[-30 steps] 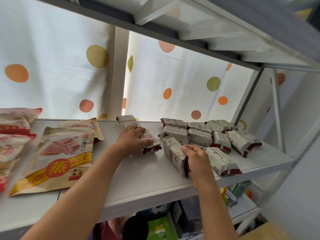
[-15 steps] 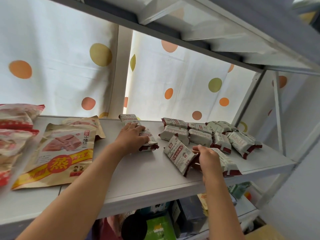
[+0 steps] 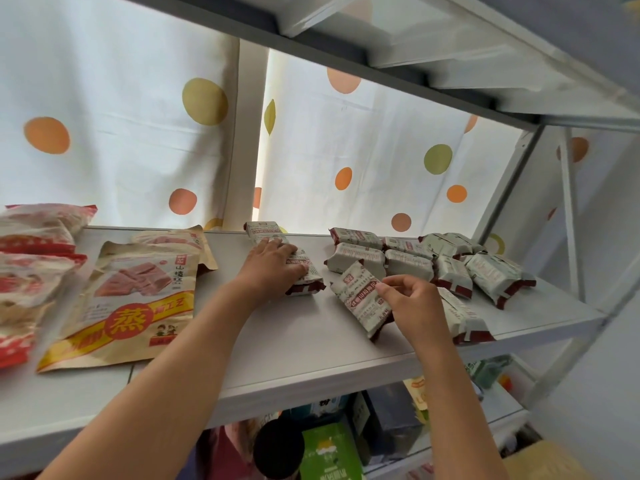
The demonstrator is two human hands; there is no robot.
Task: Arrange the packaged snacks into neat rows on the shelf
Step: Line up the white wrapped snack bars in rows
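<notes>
Several small white-and-maroon snack packs lie on the white shelf (image 3: 311, 344). My left hand (image 3: 272, 266) rests flat on one pack (image 3: 308, 277) near the shelf's middle, with another pack (image 3: 263, 231) just behind it by the curtain. My right hand (image 3: 412, 303) pinches the right side of a tilted pack (image 3: 360, 299) lying diagonally in front of the cluster. A pack (image 3: 464, 317) lies to the right of that hand, near the front edge. The remaining packs (image 3: 408, 261) sit in loose rows at the back right.
Large brown snack pouches (image 3: 135, 299) lie flat at the left, and red-and-white bags (image 3: 31, 258) are stacked at the far left. A dotted curtain (image 3: 346, 150) hangs behind. An upper shelf (image 3: 450, 46) is overhead. Boxes (image 3: 329, 452) fill the lower shelf.
My right hand turned the upright pack down onto its face and slid it leftward and back. My left hand stayed on its pack.
</notes>
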